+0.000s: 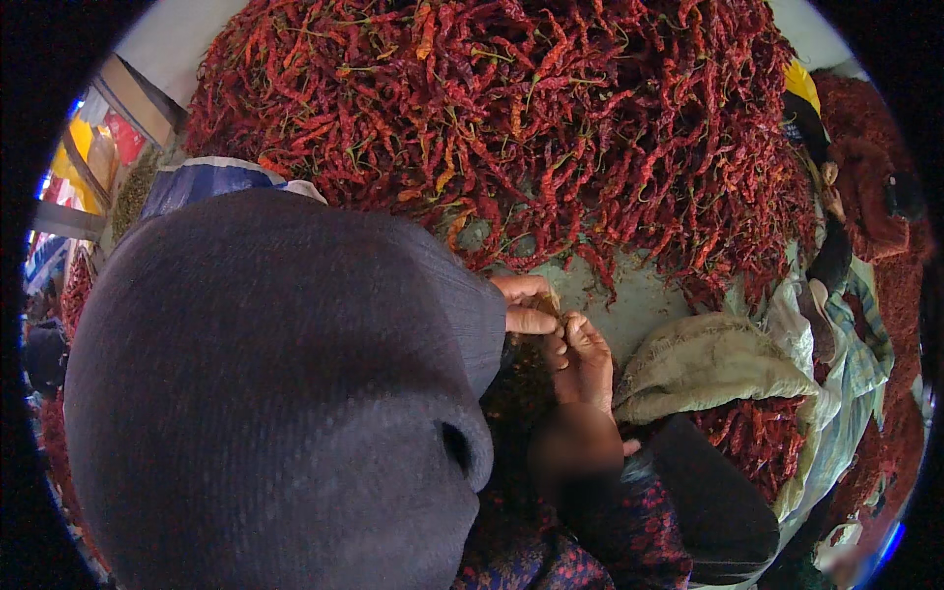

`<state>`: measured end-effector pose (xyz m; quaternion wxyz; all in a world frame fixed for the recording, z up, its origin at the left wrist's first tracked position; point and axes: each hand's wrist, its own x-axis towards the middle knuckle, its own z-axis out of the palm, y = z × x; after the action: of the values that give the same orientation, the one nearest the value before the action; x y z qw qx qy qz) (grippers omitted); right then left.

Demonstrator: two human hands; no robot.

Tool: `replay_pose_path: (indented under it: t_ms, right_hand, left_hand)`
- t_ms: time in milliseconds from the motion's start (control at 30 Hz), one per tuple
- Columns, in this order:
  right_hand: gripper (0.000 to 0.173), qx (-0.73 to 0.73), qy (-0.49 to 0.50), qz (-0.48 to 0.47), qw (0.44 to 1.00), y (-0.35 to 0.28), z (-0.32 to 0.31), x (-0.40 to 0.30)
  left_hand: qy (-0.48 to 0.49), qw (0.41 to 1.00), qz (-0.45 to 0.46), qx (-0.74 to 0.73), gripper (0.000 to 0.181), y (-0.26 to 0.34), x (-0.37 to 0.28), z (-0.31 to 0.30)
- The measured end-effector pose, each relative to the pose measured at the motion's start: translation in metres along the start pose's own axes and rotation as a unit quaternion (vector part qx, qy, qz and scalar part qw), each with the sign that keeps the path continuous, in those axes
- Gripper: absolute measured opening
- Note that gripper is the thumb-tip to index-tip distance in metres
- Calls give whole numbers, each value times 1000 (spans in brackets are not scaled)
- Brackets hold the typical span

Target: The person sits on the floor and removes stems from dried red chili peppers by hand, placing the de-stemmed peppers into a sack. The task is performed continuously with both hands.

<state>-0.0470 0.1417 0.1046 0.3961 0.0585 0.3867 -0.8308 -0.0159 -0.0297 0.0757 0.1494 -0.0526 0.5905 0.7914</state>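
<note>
My left hand (527, 310) comes out of a wide grey sleeve (280, 383) that fills much of the view's left side. Its thumb and fingers pinch a small brownish-yellow piece (547, 302), too small to name surely. From below, my right hand (586, 361) meets it, fingertips closed at the same piece. A blurred patch covers the area beneath the right wrist. Beyond both hands rises a large heap of dried red chillies (516, 125), many with pale stems, thinning out over the pale floor (627, 295).
A woven sack (708, 361) with red chillies (759, 442) inside stands to the right, beside whitish sacking (848, 413). Farther right are another person's hand (832, 195) and a reddish mass (896, 332). A blue-and-white bag (210, 181) and wooden bar (133, 99) lie left.
</note>
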Motion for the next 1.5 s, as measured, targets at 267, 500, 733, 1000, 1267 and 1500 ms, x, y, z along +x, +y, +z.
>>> replay_pose_path:
  t_ms: [267,500,733,1000,1267,1500]
  right_hand:
    - [12,-53,42,39,997,-1,-4,-5]
    - [14,-5,42,84,996,13,-10,-2]
    - [13,29,103,35,994,22,9,-5]
    - [4,-172,201,-86,960,36,29,2]
    - [2,-280,197,-158,926,34,14,1]
    - [8,-194,93,-12,976,35,18,-13]
  left_hand:
    - [-24,979,69,191,21,-2,7,15]
    - [6,820,264,508,14,14,-7,20]
    - [36,796,298,526,12,16,-8,24]
    - [225,923,-23,312,19,27,-17,39]
    - [202,954,16,222,18,17,-12,39]
    - [189,974,38,117,17,6,-6,25]
